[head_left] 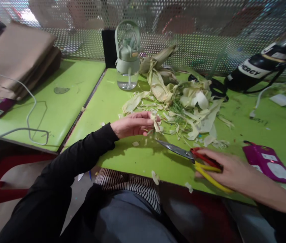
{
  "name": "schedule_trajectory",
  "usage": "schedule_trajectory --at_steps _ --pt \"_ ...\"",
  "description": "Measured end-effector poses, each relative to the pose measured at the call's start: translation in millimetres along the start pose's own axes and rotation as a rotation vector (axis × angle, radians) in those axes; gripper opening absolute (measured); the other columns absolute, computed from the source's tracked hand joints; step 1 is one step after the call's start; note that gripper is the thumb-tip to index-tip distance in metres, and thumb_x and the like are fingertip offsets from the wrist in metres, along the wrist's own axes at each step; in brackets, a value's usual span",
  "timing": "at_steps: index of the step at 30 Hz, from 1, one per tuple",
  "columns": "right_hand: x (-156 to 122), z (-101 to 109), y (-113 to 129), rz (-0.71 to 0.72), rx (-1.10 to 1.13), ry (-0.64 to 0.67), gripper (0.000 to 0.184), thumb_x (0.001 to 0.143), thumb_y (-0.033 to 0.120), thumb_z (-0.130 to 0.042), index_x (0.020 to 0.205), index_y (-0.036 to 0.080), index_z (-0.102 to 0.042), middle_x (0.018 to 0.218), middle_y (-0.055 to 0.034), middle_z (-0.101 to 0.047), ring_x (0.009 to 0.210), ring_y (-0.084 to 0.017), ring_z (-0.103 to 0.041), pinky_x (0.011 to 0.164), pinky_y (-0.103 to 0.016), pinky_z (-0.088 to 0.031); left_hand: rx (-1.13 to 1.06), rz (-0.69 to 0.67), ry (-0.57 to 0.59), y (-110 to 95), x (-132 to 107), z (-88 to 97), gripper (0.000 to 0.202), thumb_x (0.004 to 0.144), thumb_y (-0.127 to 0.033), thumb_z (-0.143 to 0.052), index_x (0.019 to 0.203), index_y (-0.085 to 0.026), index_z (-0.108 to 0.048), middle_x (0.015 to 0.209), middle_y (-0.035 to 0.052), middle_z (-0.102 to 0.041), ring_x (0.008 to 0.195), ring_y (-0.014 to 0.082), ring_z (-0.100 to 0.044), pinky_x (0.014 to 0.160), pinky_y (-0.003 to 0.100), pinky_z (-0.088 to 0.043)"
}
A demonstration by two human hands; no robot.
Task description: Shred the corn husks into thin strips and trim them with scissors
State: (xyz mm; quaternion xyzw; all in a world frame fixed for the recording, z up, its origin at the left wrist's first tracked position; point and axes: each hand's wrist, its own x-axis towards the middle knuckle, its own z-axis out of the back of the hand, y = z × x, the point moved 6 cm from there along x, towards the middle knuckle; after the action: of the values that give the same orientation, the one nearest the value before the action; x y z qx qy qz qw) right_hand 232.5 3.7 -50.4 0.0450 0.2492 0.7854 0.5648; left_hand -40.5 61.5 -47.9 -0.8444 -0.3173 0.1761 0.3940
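My left hand [135,125] pinches a small piece of pale corn husk [156,124] over the green table. In my right hand [229,168] is a pair of scissors [183,152] with one red and one yellow handle. Their blades look closed, and the tips point left to just below the husk piece. Behind both hands lies a loose heap of dried husks and cut scraps [163,91], with green threads [178,106] among them. A few scraps lie along the front edge.
A clear water bottle [127,64] stands behind the heap. A black bottle [256,69] leans at the back right, near black-handled scissors [217,89]. A purple power outlet [269,163] sits right. Brown paper bags [19,54] and a white cable [33,111] occupy the left table.
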Motion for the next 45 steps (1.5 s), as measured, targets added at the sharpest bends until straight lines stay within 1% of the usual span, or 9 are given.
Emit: schedule_trajectory --at_steps 3,7,10,14,20,24,29,35,45 --pt "5.8 6.5 -3.5 0.105 -0.105 -0.127 0.055 0.086 0.069 -0.054 0.111 0.023 -0.072 0.108 -0.0154 -0.075 0.094 -0.036 -0.073 0.084 -0.051 -0.060 -0.030 -0.074 -0.026 -4.1 1.3 4.3 0.035 0.075 -0.034 -0.087 0.096 -0.014 -0.069 0.091 0.0042 -0.075 0.071 0.0070 -0.066 0.066 0.019 -0.054" --pt "9.3 23.0 35.7 0.152 -0.116 -0.402 0.055 0.092 0.068 -0.051 0.115 0.022 -0.071 0.125 -0.0192 -0.069 0.122 -0.042 -0.063 0.106 -0.059 -0.049 0.030 -0.122 -0.037 -5.5 2.1 3.6 0.032 0.076 -0.036 -0.087 0.095 -0.015 -0.071 0.098 0.0068 -0.076 0.079 0.0116 -0.068 0.075 0.025 -0.054" --pt "29.6 11.9 76.1 0.108 0.269 -0.282 0.052 0.096 0.065 -0.047 0.126 0.027 -0.064 0.123 -0.0121 -0.072 0.108 -0.033 -0.071 0.090 -0.050 -0.060 0.208 -0.217 -0.050 -8.5 2.2 0.6 0.031 0.074 -0.038 -0.088 0.090 -0.016 -0.074 0.100 0.0057 -0.075 0.087 0.0120 -0.066 0.082 0.025 -0.051" --pt "65.4 -2.6 112.5 0.196 0.614 -0.307 0.048 0.086 0.057 -0.071 0.120 0.024 -0.064 0.116 -0.0096 -0.075 0.101 -0.027 -0.073 0.087 -0.043 -0.060 0.397 -0.217 -0.125 -5.0 4.2 5.0 0.031 0.075 -0.039 -0.087 0.093 -0.016 -0.076 0.087 0.0010 -0.071 0.073 0.0082 -0.058 0.075 0.025 -0.047" --pt "93.1 -20.1 98.7 0.087 1.160 -0.330 0.038 0.072 0.046 -0.086 0.097 0.023 -0.069 0.091 -0.0013 -0.076 0.081 -0.016 -0.070 0.077 -0.032 -0.057 0.126 -0.218 -0.219 -5.6 3.7 14.7 0.035 0.081 -0.035 -0.082 0.112 -0.019 -0.075 0.098 0.0038 -0.073 0.084 0.0107 -0.066 0.083 0.026 -0.053" --pt "94.0 -25.1 99.4 0.065 1.402 -0.334 0.042 0.062 0.041 -0.093 0.088 0.025 -0.065 0.087 0.0032 -0.074 0.077 -0.013 -0.067 0.072 -0.027 -0.056 0.055 -0.229 -0.255 -0.5 7.0 16.9 0.029 0.071 -0.020 -0.087 0.099 -0.019 -0.078 0.096 0.0025 -0.073 0.080 0.0091 -0.066 0.076 0.022 -0.054" --pt "97.1 -30.0 103.5 0.121 1.404 -0.337 0.048 0.062 0.042 -0.094 0.089 0.026 -0.057 0.082 0.0058 -0.069 0.074 -0.012 -0.064 0.069 -0.027 -0.052 0.120 -0.253 -0.271 7.0 12.0 15.9 0.031 0.062 -0.027 -0.094 0.083 -0.017 -0.073 0.081 -0.0025 -0.070 0.064 0.0044 -0.057 0.062 0.019 -0.047" --pt "83.8 -10.9 92.3 0.171 1.037 -0.648 0.033 0.081 0.049 -0.080 0.092 0.025 -0.061 0.085 0.0039 -0.061 0.074 -0.011 -0.056 0.072 -0.028 -0.049 0.326 -0.408 -0.351 -7.8 7.9 15.1 0.036 0.066 -0.032 -0.092 0.084 -0.014 -0.067 0.079 -0.0017 -0.068 0.071 0.0074 -0.062 0.070 0.023 -0.051" --pt "89.9 -15.6 105.3 0.171 0.861 -0.507 0.032 0.083 0.050 -0.075 0.096 0.023 -0.064 0.097 -0.0036 -0.071 0.085 -0.019 -0.065 0.081 -0.036 -0.054 0.459 -0.479 -0.546 -11.1 0.6 9.4 0.055 0.072 -0.017 -0.086 0.114 -0.019 -0.051 0.072 -0.0060 -0.064 0.065 0.0095 -0.061 0.066 0.025 -0.048"
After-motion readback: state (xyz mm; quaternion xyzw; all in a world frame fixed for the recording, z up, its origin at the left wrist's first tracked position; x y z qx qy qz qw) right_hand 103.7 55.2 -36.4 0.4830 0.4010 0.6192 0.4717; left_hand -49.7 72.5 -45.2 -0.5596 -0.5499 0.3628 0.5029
